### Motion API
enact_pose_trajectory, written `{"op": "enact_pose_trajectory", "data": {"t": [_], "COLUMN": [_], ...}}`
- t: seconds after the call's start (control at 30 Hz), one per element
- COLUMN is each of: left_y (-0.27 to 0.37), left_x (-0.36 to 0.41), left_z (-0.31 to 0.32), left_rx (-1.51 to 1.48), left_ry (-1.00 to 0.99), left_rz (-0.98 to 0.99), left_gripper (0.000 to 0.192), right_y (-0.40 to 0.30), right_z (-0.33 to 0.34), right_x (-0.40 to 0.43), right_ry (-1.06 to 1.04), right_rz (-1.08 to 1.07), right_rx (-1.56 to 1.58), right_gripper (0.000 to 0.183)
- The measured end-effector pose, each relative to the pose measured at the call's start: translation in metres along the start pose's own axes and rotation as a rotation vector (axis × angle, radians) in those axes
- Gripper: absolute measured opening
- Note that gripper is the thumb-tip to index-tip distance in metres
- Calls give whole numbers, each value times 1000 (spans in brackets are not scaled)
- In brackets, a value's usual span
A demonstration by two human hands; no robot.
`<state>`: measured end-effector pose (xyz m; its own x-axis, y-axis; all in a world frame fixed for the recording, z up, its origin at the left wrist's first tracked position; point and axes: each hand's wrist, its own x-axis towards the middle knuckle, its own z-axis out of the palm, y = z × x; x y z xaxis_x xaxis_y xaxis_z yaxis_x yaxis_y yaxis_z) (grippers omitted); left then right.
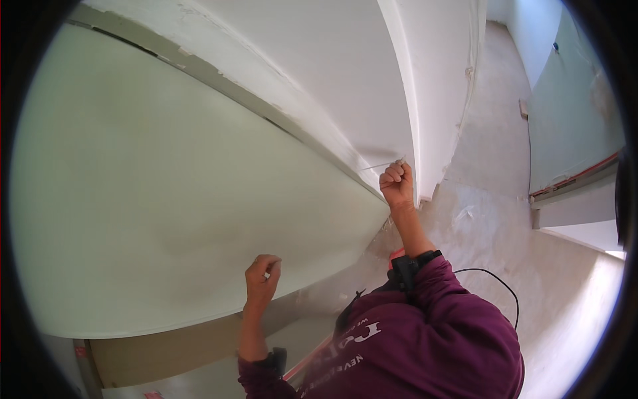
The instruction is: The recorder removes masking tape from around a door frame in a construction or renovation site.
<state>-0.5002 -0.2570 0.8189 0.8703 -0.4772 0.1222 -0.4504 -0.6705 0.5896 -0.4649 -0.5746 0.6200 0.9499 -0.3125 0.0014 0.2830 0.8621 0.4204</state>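
Note:
My right hand (397, 183) grips a thin, pale flat-bladed scraping tool (377, 166), seen nearly edge-on. Its blade spans toward the plaster-smeared strip (299, 107) beside the white wall surface (344, 65); contact cannot be made out. Most of the handle is hidden in my fist. Lower down, my left hand (262, 277) is held loosely curled in front of a large pale-green plasterboard panel (149, 164), with a small gap by the thumb and nothing visible in it. A dark, narrow gap (124, 41) runs along the panel's upper edge.
A dusty concrete floor (543, 279) extends to the right, with a black cable (508, 289) curving beside me. Another green board (578, 114) stands across the passage. A pale vertical corner edge (406, 85) rises by my right hand. Brown board (164, 351) shows below the panel.

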Motion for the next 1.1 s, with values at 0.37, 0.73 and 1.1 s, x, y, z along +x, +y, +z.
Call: {"op": "enact_pose_trajectory", "data": {"t": [0.37,0.73,1.1], "left_y": [0,-7,-17], "left_x": [9,-15,-36], "left_z": [28,49,53], "left_rx": [-55,-58,-93], "left_ry": [-136,-177,-135], "left_rz": [-10,-51,-203], "left_gripper": [7,8,5], "right_y": [8,85,78], "right_z": [7,-72,-70], "right_x": [-28,32,36], "right_ry": [537,392,615], "right_rz": [-7,69,9], "right_rx": [-1300,-230,-142], "right_gripper": [37,31,21]}}
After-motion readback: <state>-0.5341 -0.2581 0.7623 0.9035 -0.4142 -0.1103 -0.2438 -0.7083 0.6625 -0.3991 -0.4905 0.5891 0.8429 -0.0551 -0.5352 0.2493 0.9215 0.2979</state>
